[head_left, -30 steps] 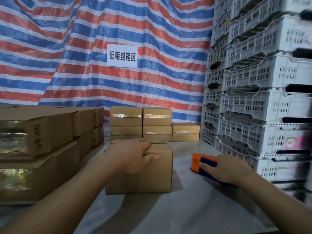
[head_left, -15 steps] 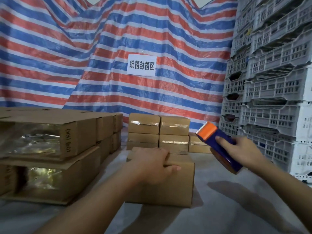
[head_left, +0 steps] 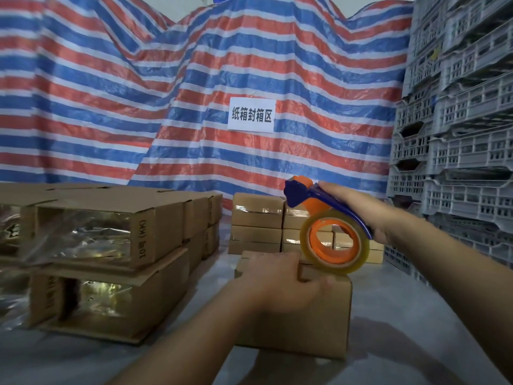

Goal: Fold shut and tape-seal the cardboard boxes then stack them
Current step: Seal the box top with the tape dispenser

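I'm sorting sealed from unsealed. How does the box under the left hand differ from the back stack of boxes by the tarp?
The near box shows no tape on its front face; the back stack of boxes carry shiny tape strips. The near box stands alone on the floor, with the left hand on it and the tape dispenser in the right hand above; the back ones are stacked, untouched. All are plain brown cardboard.

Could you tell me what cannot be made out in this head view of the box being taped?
- Top seam of the cardboard box: covered by the left hand and the tape dispenser, so tape contact is unclear.
- Right hand: its fingers are hidden behind the dispenser.
- Open boxes at left: contents blurred by glare, cut off by the frame edge.
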A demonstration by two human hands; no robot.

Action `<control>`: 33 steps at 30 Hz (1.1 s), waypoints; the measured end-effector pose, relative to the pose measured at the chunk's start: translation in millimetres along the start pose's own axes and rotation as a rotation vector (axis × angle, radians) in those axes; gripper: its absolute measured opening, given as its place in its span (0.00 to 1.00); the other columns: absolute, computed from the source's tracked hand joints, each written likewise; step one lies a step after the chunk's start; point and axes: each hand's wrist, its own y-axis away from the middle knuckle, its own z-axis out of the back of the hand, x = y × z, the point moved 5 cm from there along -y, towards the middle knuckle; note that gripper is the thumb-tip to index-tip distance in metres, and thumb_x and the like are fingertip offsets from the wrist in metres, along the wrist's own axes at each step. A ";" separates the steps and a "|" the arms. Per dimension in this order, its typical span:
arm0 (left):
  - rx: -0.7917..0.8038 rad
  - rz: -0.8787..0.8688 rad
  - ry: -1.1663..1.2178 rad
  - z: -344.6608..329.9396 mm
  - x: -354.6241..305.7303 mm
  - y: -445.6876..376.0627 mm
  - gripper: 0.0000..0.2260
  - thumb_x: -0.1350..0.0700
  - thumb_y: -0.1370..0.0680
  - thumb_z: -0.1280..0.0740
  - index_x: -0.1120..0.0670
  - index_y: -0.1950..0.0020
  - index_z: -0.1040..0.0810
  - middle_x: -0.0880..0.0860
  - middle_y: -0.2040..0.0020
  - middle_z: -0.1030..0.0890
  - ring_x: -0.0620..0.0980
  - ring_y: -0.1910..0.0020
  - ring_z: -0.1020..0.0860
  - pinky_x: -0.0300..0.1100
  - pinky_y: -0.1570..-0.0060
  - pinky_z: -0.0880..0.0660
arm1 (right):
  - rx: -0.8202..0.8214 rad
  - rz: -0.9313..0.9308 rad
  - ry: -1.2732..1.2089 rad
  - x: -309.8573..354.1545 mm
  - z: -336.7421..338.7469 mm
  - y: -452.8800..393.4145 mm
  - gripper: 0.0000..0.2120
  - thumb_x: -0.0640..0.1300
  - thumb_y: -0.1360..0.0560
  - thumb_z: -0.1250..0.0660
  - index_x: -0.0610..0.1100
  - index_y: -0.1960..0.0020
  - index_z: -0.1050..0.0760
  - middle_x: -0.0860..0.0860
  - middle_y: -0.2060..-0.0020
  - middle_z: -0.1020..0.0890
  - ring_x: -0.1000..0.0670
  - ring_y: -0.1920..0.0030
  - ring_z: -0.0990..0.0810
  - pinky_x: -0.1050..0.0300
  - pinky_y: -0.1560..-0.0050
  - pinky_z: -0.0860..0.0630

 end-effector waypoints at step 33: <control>-0.127 0.417 1.494 27.5 43.9 -17.3 0.09 0.52 0.18 0.36 0.56 0.48 0.22 0.50 0.67 0.17 0.52 0.50 0.18 0.56 0.26 0.39 | 0.297 -0.038 0.119 3.5 -10.8 -24.1 0.25 0.61 0.29 0.31 0.44 0.40 0.24 0.43 0.55 0.14 0.48 0.63 0.16 0.56 0.58 0.19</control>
